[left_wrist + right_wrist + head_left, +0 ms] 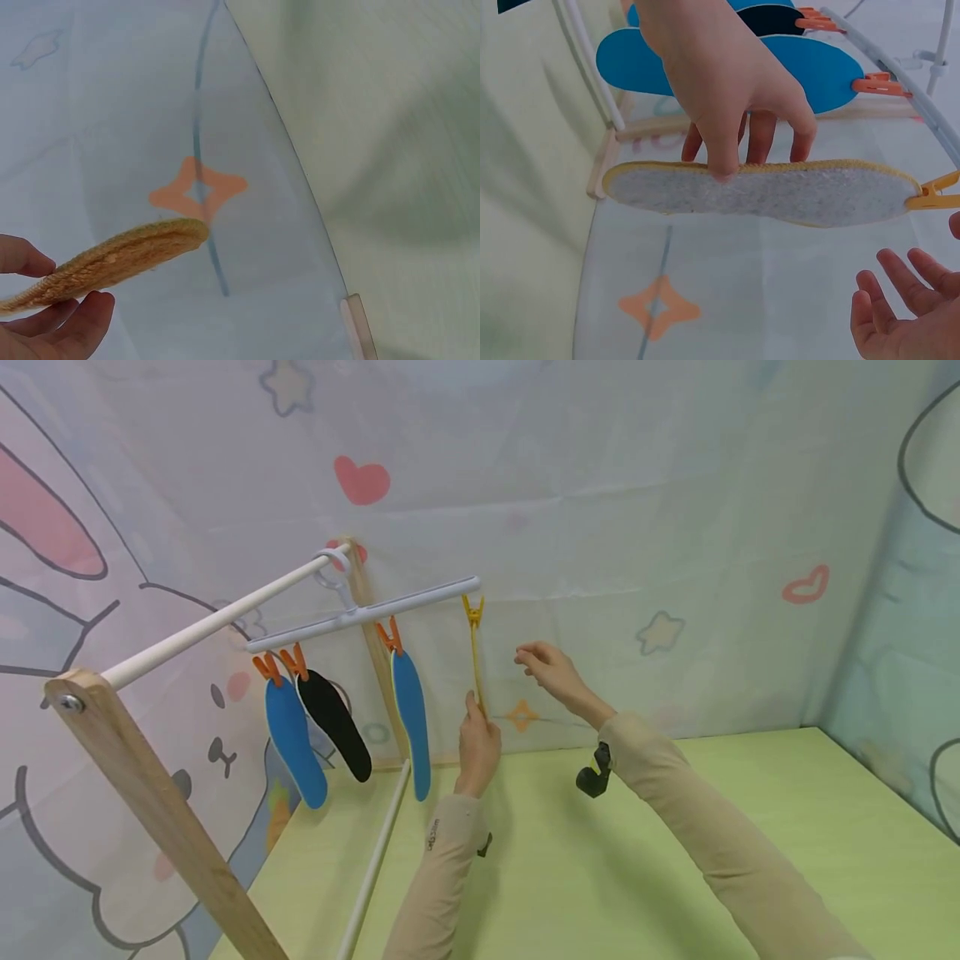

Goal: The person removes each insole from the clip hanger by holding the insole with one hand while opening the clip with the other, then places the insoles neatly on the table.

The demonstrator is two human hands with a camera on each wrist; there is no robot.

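A fleecy yellowish insole point(795, 195) with a pale grey face hangs edge-on in the head view. A yellow clothespin point(474, 613) bites its upper end, just under the right tip of the light grey hanger point(420, 602). My left hand point(480, 747) pinches the insole by its edge, thumb on one face and fingers on the other, as the right wrist view shows. To the right of the insole, apart from it, my right hand point(558, 677) is raised with loosely bent fingers and holds nothing.
Two blue insoles point(411, 727) and a black insole point(337, 727) hang from orange clothespins point(390, 635) on the hanger. Its hook loops over the white rod point(225, 617) of a wooden rack point(165, 810). Below lies a pale green tabletop point(645, 877), with a printed cloth wall behind.
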